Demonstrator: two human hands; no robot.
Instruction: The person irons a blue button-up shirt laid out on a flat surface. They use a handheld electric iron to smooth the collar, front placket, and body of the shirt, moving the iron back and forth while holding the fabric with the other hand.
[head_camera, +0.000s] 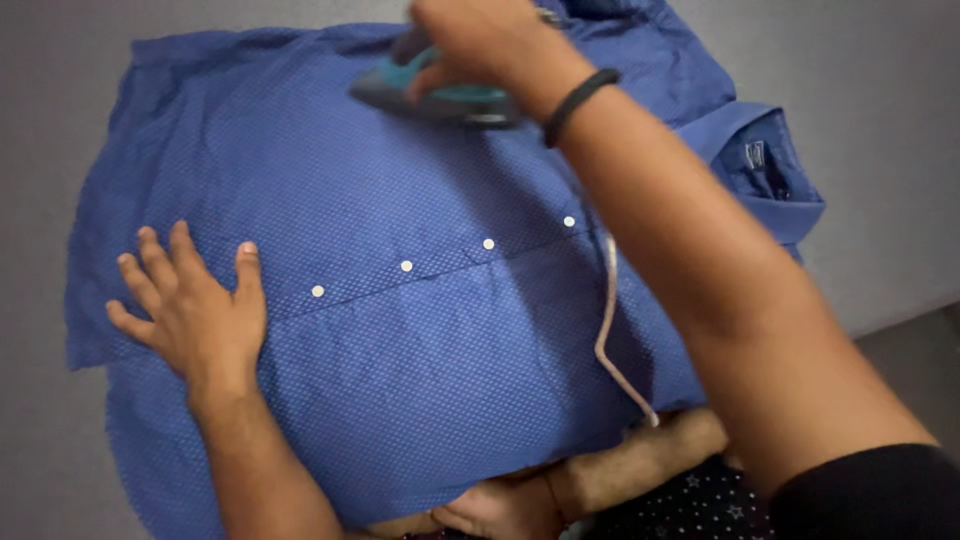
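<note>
Blue dotted shirt (420, 330) lies spread on a grey surface (880, 150). Left hand (195, 310) presses flat on it, fingers spread wide; right hand (490, 45) grips a teal iron (440, 98) at the far edge.

A single camera sits on the person's head and looks steeply down over the work, close enough that the blue dotted shirt (400, 300) fills most of the frame. It faces away from the body: the person's lap shows along the bottom edge, and the shirt collar (765, 170) lies toward the upper right. The left hand (195, 310) enters from the lower left and the right forearm crosses from the lower right up to the right hand (480, 45) on the iron (440, 95), cut by the top edge. There is only this one view.
</note>
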